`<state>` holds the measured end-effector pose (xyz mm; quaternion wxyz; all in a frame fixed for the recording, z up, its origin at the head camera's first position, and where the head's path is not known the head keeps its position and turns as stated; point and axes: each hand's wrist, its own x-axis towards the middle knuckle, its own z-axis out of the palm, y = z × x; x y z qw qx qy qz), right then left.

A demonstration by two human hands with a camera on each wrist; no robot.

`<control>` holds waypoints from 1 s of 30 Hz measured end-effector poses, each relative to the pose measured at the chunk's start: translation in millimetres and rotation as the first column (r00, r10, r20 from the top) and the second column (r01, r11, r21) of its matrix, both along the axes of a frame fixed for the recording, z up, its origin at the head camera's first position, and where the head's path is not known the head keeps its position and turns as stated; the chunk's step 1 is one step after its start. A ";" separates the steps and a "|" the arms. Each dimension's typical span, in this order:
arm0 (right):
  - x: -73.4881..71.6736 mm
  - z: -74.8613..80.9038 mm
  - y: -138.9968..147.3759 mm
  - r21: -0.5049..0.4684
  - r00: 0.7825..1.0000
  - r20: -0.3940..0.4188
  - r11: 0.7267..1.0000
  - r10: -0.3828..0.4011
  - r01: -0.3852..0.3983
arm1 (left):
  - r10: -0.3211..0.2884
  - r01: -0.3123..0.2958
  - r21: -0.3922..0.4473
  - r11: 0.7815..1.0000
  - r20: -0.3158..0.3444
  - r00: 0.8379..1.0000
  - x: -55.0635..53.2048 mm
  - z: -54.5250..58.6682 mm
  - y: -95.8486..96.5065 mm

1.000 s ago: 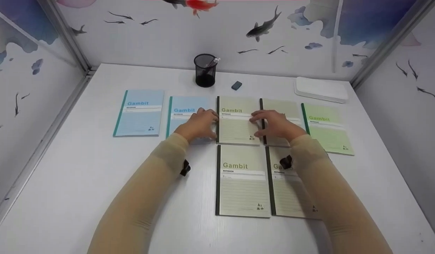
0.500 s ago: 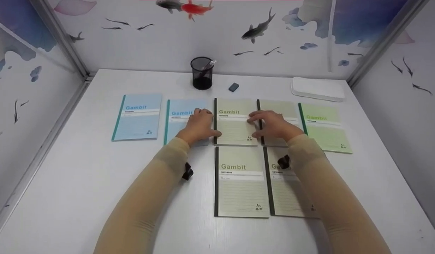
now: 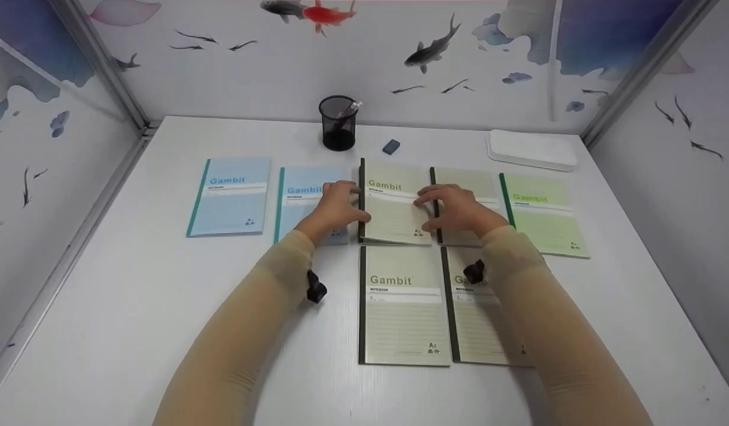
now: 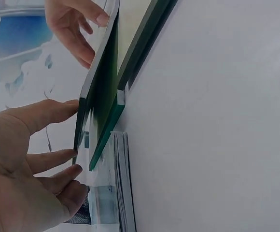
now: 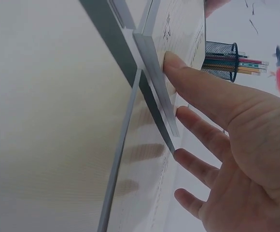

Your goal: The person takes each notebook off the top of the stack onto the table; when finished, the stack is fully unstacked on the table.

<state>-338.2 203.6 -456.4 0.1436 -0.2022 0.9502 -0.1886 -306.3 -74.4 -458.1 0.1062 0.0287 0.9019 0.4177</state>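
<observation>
A beige Gambit notebook (image 3: pixel 394 201) with a dark spine lies between both hands, its spine side raised a little above another beige notebook (image 4: pixel 128 43) underneath. My left hand (image 3: pixel 339 207) grips the raised spine edge, the thumb over the near part and the fingers farther along; in the left wrist view that hand (image 4: pixel 24 164) shows a gap under the spine. At the opposite edge, my right hand (image 3: pixel 459 207) holds the notebook lightly with thumb and fingertips. In the right wrist view, the right hand (image 5: pixel 236 140) has its fingers spread along that edge.
Two blue notebooks (image 3: pixel 231 204) lie left. On the right lie a beige notebook (image 3: pixel 483 176) partly under the right hand and a green one (image 3: pixel 548 228). Two beige notebooks (image 3: pixel 406 325) lie in front. Behind are a mesh pen cup (image 3: pixel 339 127), an eraser (image 3: pixel 391 147) and a white case (image 3: pixel 530 149).
The left thumb has moved onto the beige notebook's spine, and that side has risen, exposing the edge of the notebook beneath. The right hand has kept its place.
</observation>
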 end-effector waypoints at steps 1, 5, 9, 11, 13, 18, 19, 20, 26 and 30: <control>0.4 0.0 0.8 0.002 1.000 0.001 1.000 -0.005 0.005 | 0.016 -0.016 0.034 0.999 0.013 1.000 -0.4 0.5 0.8; 1.4 0.8 1.9 0.006 1.000 0.003 1.000 -0.012 0.012 | 0.051 -0.058 0.125 0.990 0.054 0.997 -2.8 3.1 5.1; 2.1 2.2 0.8 0.005 1.000 -0.001 1.000 -0.017 0.017 | 0.114 -0.124 0.201 0.972 0.062 0.992 -7.7 5.8 8.7; 2.4 2.3 0.4 0.004 1.000 0.002 1.000 -0.024 0.024 | 0.143 -0.159 0.250 0.955 0.083 0.986 -10.1 6.7 9.6; 2.5 1.7 0.6 0.001 0.999 0.006 0.999 -0.034 0.034 | 0.147 -0.174 0.299 0.938 0.110 0.983 -11.7 6.5 10.8; 2.4 -0.5 1.8 0.009 0.999 0.003 0.999 -0.050 0.050 | 0.098 -0.142 0.366 0.920 0.136 0.986 -12.5 2.5 13.9; 2.4 -0.7 2.2 0.013 0.999 -0.003 0.999 -0.049 0.049 | 0.091 -0.135 0.371 0.919 0.135 0.987 -12.2 1.6 14.4; 2.6 -0.5 2.5 0.014 0.999 -0.007 0.999 -0.049 0.049 | 0.087 -0.132 0.376 0.917 0.134 0.987 -11.9 0.7 14.8; 4.8 2.6 2.9 0.003 0.999 -0.037 0.999 -0.033 0.033 | 0.130 -0.188 0.438 0.879 0.160 0.979 -11.0 -1.2 12.2; 4.9 2.9 3.4 0.009 0.999 -0.041 1.000 -0.020 0.021 | 0.161 -0.259 0.505 0.823 0.230 0.960 -9.5 1.1 3.7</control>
